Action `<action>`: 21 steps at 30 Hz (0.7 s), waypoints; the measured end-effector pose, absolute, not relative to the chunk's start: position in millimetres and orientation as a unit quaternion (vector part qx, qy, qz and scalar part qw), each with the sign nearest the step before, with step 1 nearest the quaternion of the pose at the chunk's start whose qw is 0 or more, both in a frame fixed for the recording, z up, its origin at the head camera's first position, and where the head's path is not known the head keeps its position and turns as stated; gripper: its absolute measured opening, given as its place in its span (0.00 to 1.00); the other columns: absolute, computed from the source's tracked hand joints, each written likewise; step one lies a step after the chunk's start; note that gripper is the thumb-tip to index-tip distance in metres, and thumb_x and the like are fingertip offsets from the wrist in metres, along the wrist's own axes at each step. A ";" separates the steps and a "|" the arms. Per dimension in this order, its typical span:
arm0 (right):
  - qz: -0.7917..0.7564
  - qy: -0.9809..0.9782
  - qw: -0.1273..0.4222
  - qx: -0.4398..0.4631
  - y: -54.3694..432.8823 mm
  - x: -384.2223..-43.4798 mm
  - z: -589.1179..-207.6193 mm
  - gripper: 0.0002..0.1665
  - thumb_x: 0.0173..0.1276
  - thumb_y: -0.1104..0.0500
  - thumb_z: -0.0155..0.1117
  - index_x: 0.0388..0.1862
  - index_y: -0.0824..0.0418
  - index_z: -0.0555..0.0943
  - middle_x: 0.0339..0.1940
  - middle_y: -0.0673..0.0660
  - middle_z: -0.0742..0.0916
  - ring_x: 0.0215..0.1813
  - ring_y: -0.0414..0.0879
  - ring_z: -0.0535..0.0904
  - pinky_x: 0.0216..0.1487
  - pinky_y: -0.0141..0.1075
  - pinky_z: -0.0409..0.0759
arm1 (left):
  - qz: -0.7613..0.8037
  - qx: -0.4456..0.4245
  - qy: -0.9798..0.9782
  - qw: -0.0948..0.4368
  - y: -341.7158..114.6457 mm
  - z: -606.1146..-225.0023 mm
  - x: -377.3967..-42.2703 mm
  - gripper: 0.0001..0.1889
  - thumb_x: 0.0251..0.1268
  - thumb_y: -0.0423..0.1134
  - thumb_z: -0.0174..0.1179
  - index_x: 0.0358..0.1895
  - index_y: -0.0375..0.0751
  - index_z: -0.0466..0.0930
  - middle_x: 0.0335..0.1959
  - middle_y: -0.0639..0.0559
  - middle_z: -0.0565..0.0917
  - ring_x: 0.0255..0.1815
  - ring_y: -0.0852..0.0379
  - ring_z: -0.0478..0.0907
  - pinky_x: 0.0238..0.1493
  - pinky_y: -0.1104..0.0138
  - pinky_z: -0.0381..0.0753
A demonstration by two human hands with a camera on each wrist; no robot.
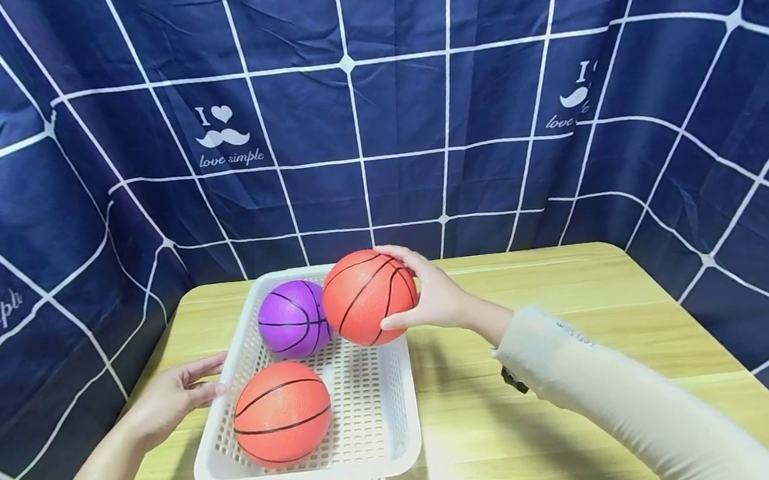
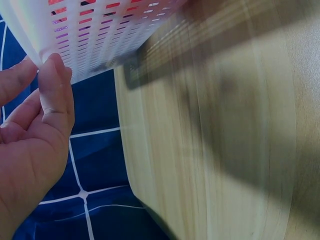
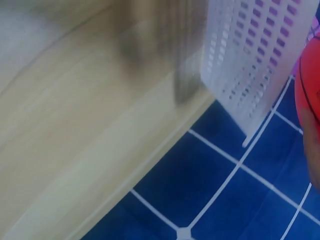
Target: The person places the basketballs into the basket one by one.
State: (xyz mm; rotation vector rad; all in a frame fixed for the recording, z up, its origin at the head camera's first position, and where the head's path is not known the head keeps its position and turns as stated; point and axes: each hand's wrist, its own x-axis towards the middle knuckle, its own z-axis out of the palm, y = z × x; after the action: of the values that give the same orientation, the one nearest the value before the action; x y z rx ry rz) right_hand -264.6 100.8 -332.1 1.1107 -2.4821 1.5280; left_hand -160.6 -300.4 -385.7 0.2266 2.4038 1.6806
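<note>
A white perforated plastic basket (image 1: 402,445) stands on the table. Inside it are a purple ball with black lines (image 1: 289,320) at the back left and an orange-red basketball (image 1: 284,419) at the front left. Over the basket's back right corner, my right hand (image 1: 432,293) grips a second orange-red basketball (image 1: 362,297), thumb in front and fingers over its far side. That ball overlaps the purple one in the head view. At the left side, my left hand (image 1: 169,403) pinches the basket's rim between thumb and fingers, seen closely in the left wrist view.
The light wooden table (image 1: 550,410) extends to the right of the basket. A dark blue curtain with white lines (image 1: 399,113) hangs behind the table and along both sides. The table's back edge lies close behind the basket.
</note>
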 end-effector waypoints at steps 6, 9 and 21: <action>0.460 -0.797 -0.001 0.392 90.6 -264.8 -345.1 0.58 0.39 0.55 0.84 0.70 0.47 0.64 0.64 0.51 0.72 0.61 0.49 0.69 0.51 0.44 0.77 | 0.567 0.070 0.815 0.102 -300.2 -384.4 -159.9 0.33 0.63 0.34 0.61 0.67 0.20 0.58 0.62 0.25 0.68 0.46 0.63 0.79 0.46 0.70 0.76; 0.441 -0.799 -0.002 0.409 86.4 -263.8 -347.6 0.58 0.38 0.52 0.84 0.69 0.47 0.64 0.63 0.50 0.72 0.61 0.47 0.68 0.52 0.43 0.76 | 0.570 0.072 0.812 0.103 -299.5 -384.1 -160.1 0.33 0.64 0.33 0.61 0.67 0.20 0.58 0.62 0.25 0.68 0.47 0.62 0.79 0.47 0.70 0.76; 0.371 -0.809 -0.015 0.456 74.6 -266.5 -353.3 0.58 0.36 0.47 0.84 0.67 0.45 0.65 0.63 0.50 0.69 0.63 0.44 0.64 0.54 0.42 0.74 | 0.580 0.084 0.803 0.108 -300.7 -382.2 -162.0 0.32 0.66 0.31 0.58 0.67 0.19 0.55 0.63 0.23 0.65 0.46 0.63 0.79 0.46 0.70 0.77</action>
State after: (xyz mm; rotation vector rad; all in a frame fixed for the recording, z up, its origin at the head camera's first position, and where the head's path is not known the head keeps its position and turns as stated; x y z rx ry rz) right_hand -266.5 74.6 -353.3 1.4471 -2.5659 1.1768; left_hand -162.0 -300.7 -382.2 0.2481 2.3644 1.7056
